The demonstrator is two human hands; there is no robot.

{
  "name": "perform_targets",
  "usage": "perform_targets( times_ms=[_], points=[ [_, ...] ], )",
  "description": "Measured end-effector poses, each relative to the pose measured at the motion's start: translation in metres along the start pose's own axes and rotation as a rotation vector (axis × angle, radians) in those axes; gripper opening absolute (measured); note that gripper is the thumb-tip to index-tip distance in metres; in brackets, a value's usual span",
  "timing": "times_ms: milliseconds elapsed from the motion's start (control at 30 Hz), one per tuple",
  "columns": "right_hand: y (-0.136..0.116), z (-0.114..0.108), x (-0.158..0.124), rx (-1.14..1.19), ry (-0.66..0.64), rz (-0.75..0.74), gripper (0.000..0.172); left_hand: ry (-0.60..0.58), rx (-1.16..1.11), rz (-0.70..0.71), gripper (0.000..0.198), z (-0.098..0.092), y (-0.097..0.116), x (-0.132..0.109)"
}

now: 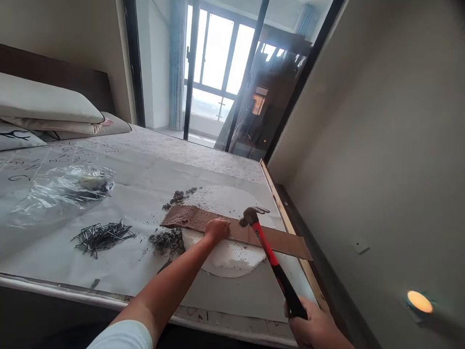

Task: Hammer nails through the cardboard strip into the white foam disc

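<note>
Hammer (266, 246) gripped low by right hand (315, 322), likely for leverage | left hand (217, 230) curled on board (286, 243), perhaps steadying it; pinch unclear

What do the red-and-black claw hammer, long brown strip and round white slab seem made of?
Red-and-black claw hammer: likely metal head, dull sheen; handle perhaps rubber or plastic, brightly coloured. Long brown strip: perhaps cardboard or wood, matte, one end pocked, creased. Round white slab: possibly foam or plaster, matte, rough-surfaced.
</note>
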State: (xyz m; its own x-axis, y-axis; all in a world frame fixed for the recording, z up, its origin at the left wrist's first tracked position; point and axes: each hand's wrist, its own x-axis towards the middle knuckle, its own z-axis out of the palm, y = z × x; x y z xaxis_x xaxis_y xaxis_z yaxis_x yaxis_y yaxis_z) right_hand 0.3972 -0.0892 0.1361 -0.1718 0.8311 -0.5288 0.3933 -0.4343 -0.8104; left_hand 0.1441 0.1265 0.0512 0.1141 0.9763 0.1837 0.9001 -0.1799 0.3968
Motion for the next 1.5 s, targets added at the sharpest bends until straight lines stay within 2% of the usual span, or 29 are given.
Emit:
perform_targets(
  times_ms=[67,167,367,500,567,733,867,1000,1100,1200,1333,1500],
  points=[
    [-0.022,0.001,0.016,0.047,-0.020,-0.053,0.010,0.005,-0.026,-0.002,0.039,0.000,0.000,-0.001],
    [-0.040,0.007,0.033,0.095,-0.027,-0.048,0.018,0.032,-0.053,0.004,0.039,0.002,-0.002,-0.002],
    [-0.048,0.015,0.053,-0.066,-0.067,0.051,0.023,0.048,-0.115,-0.009,0.032,0.008,-0.007,-0.003],
    [-0.056,0.016,0.050,-0.037,-0.070,-0.017,0.022,0.057,-0.141,0.029,0.037,0.008,-0.007,-0.006],
    [-0.057,0.018,0.051,-0.025,-0.044,-0.039,0.022,0.061,-0.150,0.032,0.039,0.007,-0.007,-0.006],
    [-0.052,0.025,0.059,-0.036,-0.089,0.112,0.024,0.032,-0.102,0.055,0.028,0.010,-0.008,-0.005],
    [-0.054,0.021,0.056,0.032,-0.022,-0.002,0.022,0.044,-0.101,0.061,0.028,0.012,-0.009,-0.005],
    [-0.053,0.021,0.055,0.015,-0.007,-0.025,0.021,0.116,-0.228,0.027,0.025,0.009,-0.013,-0.006],
    [-0.047,0.029,0.063,-0.070,-0.011,0.061,0.022,0.201,-0.412,-0.025,0.034,0.006,-0.018,-0.005],
    [-0.044,0.036,0.072,-0.122,-0.006,0.117,0.024,0.295,-0.574,-0.110,0.030,0.004,-0.021,-0.003],
    [-0.048,0.033,0.069,-0.092,-0.016,0.066,0.024,0.345,-0.686,-0.163,0.028,0.003,-0.023,-0.002],
    [-0.045,0.027,0.055,0.043,0.008,-0.074,0.021,0.371,-0.731,-0.224,0.029,0.004,-0.025,-0.002]
  ],
)
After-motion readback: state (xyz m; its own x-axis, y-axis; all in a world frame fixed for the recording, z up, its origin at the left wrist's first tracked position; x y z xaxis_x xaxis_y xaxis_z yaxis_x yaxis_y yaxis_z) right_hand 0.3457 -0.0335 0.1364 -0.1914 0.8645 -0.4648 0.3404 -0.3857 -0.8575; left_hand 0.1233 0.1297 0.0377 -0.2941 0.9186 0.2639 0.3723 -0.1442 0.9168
